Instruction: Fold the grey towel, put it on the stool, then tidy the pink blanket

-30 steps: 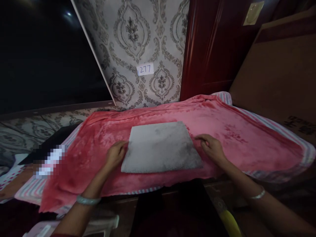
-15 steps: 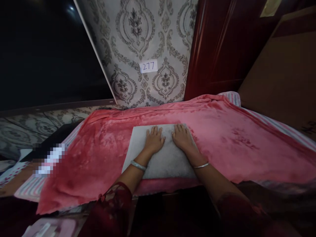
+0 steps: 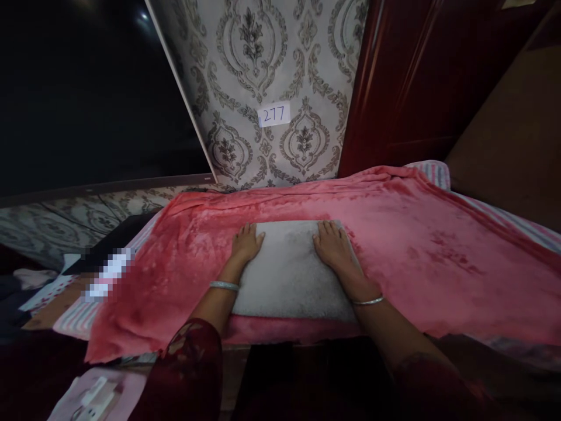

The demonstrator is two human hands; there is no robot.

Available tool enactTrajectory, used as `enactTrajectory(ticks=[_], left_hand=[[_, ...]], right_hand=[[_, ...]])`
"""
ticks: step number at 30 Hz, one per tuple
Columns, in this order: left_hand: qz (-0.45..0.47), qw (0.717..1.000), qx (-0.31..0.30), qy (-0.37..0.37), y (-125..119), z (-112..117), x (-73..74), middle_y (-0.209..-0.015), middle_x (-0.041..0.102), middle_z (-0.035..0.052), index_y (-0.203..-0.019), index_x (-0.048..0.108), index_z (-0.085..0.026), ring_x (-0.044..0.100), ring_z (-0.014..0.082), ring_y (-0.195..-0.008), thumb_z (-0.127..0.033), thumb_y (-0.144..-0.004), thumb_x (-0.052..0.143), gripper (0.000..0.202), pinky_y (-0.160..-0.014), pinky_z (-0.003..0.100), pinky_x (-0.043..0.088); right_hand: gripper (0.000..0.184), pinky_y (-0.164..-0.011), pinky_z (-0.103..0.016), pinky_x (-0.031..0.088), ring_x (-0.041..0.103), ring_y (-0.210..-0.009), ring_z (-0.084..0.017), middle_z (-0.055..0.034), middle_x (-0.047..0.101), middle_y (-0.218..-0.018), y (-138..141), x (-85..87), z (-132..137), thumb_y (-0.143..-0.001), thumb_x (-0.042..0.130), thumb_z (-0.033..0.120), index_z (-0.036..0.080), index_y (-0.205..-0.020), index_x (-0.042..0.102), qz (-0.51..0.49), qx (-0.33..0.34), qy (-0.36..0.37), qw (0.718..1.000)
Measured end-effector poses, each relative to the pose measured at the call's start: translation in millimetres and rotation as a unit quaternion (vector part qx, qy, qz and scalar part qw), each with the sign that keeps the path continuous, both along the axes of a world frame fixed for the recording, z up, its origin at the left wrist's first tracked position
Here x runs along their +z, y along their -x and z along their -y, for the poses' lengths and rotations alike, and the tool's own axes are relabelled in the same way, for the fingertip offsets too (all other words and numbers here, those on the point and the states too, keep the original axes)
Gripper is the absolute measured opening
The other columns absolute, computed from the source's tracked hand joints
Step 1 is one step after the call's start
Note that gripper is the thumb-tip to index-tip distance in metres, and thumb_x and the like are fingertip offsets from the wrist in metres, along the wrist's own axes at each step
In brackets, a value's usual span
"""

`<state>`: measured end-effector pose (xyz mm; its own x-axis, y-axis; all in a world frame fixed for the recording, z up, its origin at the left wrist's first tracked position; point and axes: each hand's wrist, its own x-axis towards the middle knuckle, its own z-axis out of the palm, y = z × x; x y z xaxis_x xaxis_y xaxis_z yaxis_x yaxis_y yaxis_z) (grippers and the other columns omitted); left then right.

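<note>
Head view, left hand (image 3: 246, 242), right hand (image 3: 332, 244), spread palm-down on edges of grey cloth (image 3: 287, 272)

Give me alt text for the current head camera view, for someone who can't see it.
A left hand and a right hand rest palm down near the far corners of a flat gray cloth on a pink blanket. Behind it, a label reading 277 is on patterned wallpaper.

A pink blanket (image 3: 407, 251) carries gray, seemingly folded cloth (image 3: 289, 278).
</note>
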<state>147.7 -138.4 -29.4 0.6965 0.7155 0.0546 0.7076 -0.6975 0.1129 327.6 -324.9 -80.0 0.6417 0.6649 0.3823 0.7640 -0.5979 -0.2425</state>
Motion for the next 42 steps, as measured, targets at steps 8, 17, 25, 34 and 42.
enactTrajectory(ticks=[8,17,25,34,42], left_hand=[[-0.032,0.998,0.041,-0.025,0.6,6.7,16.3,-0.164,0.027,0.0183,-0.156,0.035,-0.009,0.021,0.037,-0.153,-0.045,-0.102,0.027,0.065,-0.121,0.062,0.019],[0.032,0.972,-0.233,-0.026,-46.1,145.7,11.7,-0.165,0.028,0.0154,-0.156,0.034,-0.013,0.021,0.0274,-0.154,-0.035,-0.1,0.035,0.06,-0.124,0.056,0.017],[-0.009,0.974,-0.227,-0.003,-39.2,158.8,-12.9,-0.166,0.022,0.0139,-0.157,0.032,-0.014,0.018,0.0276,-0.155,-0.049,-0.101,0.029,0.067,-0.125,0.057,0.016],[-0.044,0.998,-0.046,-0.02,35.2,88.5,-5.0,-0.167,0.017,0.017,-0.158,0.031,-0.013,0.011,0.0363,-0.155,-0.055,-0.1,0.033,0.072,-0.123,0.06,0.017],[-0.018,0.997,-0.066,-0.041,1.7,84.1,28.8,-0.162,0.031,0.0221,-0.152,0.037,-0.007,0.021,0.0327,-0.154,-0.037,-0.099,0.038,0.061,-0.122,0.06,0.02]], right_hand=[[0.053,-0.118,-0.052,0.028,0.044,-0.138,-0.03,-0.0206,0.054,-0.143,-10.2,2.4,-1.4,-0.093,0.04,0.03,0.006,-0.137,0.055,-0.099,0.028,-0.168,0.98],[0.055,-0.098,-0.044,0.052,0.063,-0.115,-0.021,-0.0144,0.055,-0.14,-35.1,-11.4,-8.4,-0.094,0.034,0.052,0.022,-0.138,0.049,-0.363,0.065,-0.568,0.736],[0.059,-0.095,-0.043,0.054,0.067,-0.105,-0.02,-0.0142,0.063,-0.127,-41.5,-18.8,-7.3,-0.093,0.035,0.066,0.021,-0.125,0.056,-0.398,0.057,-0.551,0.731],[0.056,-0.098,-0.045,0.053,0.067,-0.106,-0.021,-0.0165,0.064,-0.126,-38.5,-15.6,-6.0,-0.093,0.038,0.063,0.018,-0.121,0.058,-0.412,0.049,-0.555,0.721],[0.075,-0.099,-0.044,0.051,0.062,-0.119,-0.022,-0.0178,0.054,-0.141,-39.4,-15.3,-3.8,-0.093,0.025,0.075,0.022,-0.141,0.046,-0.403,0.077,-0.572,0.71]])
